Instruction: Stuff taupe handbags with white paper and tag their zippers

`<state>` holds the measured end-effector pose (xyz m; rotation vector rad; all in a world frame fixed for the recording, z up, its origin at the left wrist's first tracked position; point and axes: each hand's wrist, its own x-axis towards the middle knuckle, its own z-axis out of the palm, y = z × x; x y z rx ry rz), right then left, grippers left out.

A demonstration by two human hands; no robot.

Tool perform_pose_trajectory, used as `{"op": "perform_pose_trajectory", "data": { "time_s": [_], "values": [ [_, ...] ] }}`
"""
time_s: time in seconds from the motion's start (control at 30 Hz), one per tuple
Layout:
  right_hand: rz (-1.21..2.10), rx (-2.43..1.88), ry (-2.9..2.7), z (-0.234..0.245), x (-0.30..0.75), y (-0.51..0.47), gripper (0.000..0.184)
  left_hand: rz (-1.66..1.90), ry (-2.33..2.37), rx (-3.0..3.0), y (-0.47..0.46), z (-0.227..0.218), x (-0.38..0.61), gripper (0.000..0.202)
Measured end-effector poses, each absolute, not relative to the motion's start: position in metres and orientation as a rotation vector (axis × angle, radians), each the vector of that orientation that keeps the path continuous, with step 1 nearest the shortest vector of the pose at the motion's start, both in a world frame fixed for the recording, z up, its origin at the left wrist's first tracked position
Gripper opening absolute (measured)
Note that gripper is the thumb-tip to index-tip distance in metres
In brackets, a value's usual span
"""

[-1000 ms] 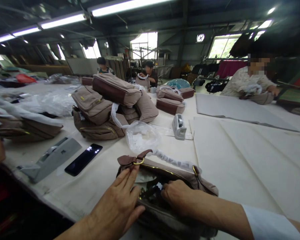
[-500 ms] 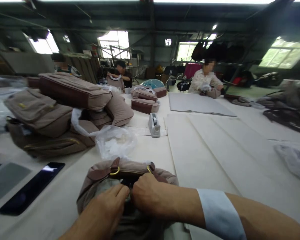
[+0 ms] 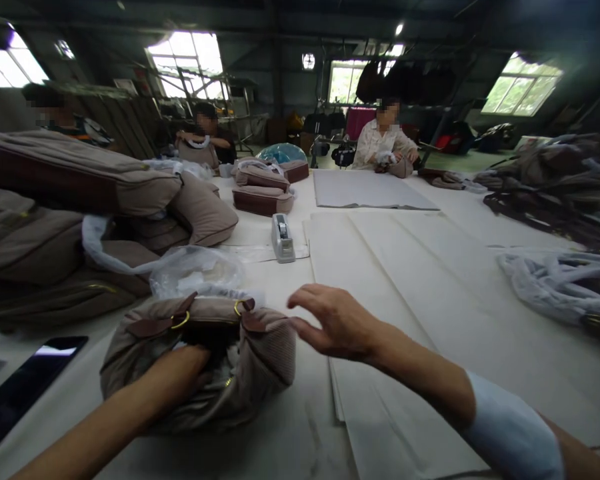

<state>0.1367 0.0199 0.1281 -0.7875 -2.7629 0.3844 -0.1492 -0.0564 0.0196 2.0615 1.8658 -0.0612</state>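
A taupe fabric bag (image 3: pixel 265 353) with brown leather tabs and gold rings sits in front of me, its mouth open upward. My left hand (image 3: pixel 183 370) reaches down into that mouth, and its fingers are hidden inside. Just off the bag's right side, my right hand (image 3: pixel 337 323) hovers over the table with thumb and fingers apart, holding nothing. Behind the bag lies a crumpled clear plastic bag (image 3: pixel 195 270).
Similar bags are piled (image 3: pixel 145 183) at the left. A phone (image 3: pixel 30 387) lies near the left edge. A tape dispenser (image 3: pixel 283 239) stands mid-table beside large pale sheets (image 3: pixel 380 267). Plastic-wrapped straps (image 3: pixel 555 287) lie at right. Several people work across the table.
My right hand has left the bag's opening and moved right, its fingers spreading. My left hand has gone deeper into the bag. The view has swung right, so things appear further left.
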Motion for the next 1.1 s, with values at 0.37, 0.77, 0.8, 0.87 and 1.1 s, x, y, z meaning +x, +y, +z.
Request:
{"op": "perform_pose_trajectory", "data": {
  "time_s": [0.37,0.77,0.8,0.87,1.1],
  "values": [
    [0.346,-1.915,-2.768,-0.025,0.301,0.021,0.02,0.875,1.977,2.232,-0.098,0.097,-0.074,0.017],
    [0.55,-1.793,-2.625,-0.029,0.323,0.03,0.013,0.456,1.419,0.995,-0.072,-0.034,0.122,0.036],
    [0.576,-1.797,-2.61,-0.027,0.322,0.03,0.015,0.444,1.437,1.051,-0.067,-0.033,0.128,0.033],
    [0.661,-1.819,-2.533,-0.02,0.317,0.028,0.024,0.477,1.478,1.146,-0.06,-0.029,0.143,0.026],
    [0.694,-1.969,-2.392,-0.004,0.315,0.008,0.047,0.538,1.247,1.519,-0.058,-0.025,0.182,0.023]
  ]
}}
